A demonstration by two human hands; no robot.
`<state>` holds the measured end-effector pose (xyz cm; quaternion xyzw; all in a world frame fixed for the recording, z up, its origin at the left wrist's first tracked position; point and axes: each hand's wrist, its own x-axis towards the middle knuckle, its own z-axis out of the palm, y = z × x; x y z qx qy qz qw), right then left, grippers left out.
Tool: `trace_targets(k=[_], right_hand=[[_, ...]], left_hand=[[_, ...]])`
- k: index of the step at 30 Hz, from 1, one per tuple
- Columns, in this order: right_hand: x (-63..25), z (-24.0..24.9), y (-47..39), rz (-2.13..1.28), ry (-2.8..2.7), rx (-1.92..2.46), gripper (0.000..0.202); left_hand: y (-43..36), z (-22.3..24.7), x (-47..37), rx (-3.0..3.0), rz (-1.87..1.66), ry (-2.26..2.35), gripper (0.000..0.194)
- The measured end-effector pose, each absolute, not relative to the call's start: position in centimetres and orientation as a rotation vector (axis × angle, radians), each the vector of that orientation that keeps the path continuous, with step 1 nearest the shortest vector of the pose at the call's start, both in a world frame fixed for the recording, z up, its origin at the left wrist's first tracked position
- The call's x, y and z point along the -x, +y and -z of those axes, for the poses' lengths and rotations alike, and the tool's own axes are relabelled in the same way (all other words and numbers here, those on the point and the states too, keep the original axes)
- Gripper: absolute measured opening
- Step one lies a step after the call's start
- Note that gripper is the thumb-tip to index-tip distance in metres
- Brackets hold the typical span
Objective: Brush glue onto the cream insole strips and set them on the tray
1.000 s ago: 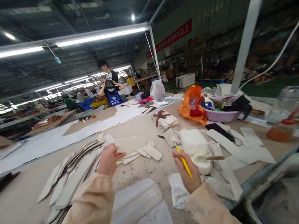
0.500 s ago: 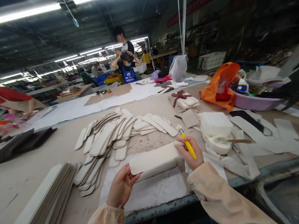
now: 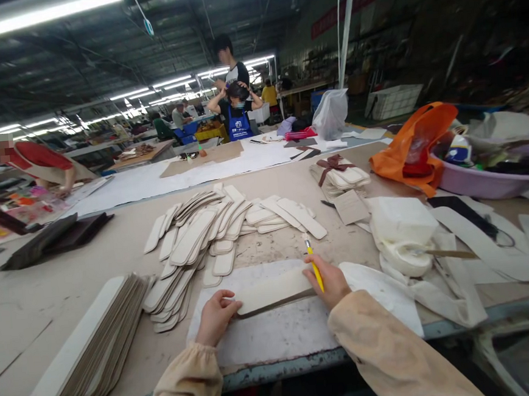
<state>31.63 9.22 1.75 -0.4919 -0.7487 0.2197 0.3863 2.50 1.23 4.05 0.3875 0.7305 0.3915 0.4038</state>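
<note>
My left hand (image 3: 216, 317) pinches the left end of a long off-white strip (image 3: 272, 293), its fingers curled at the edge. At the strip's other end, my right hand (image 3: 330, 281) grips a yellow-handled brush (image 3: 315, 271) and touches the strip with its fingers. The brush points away from me, pale bristles up. Beneath the strip lies a white sheet (image 3: 280, 337). Just beyond are fanned piles of short round-ended pieces (image 3: 194, 237). A stack of long strips (image 3: 88, 346) leans over at the left.
Right of my hands stands a white tub (image 3: 407, 263) with a stick in it. Farther right are an orange bag (image 3: 414, 149) and a purple basin (image 3: 487, 177). A tied bundle (image 3: 343, 176) lies behind. The table's front edge (image 3: 282, 370) is close. Several people work beyond.
Both hands have lowered the strip toward the white sheet, and it lies flatter. The brush has come down with my right hand and tilts less. The whole view has shifted slightly.
</note>
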Motion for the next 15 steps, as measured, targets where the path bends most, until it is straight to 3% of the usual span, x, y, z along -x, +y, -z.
trace_targets(k=[15], right_hand=[[-31.2,-0.5,9.7,-0.48,-2.019,1.365,0.021]], left_hand=[[1.3,-2.9,-2.4,-1.284,-0.74,2.106,0.024]])
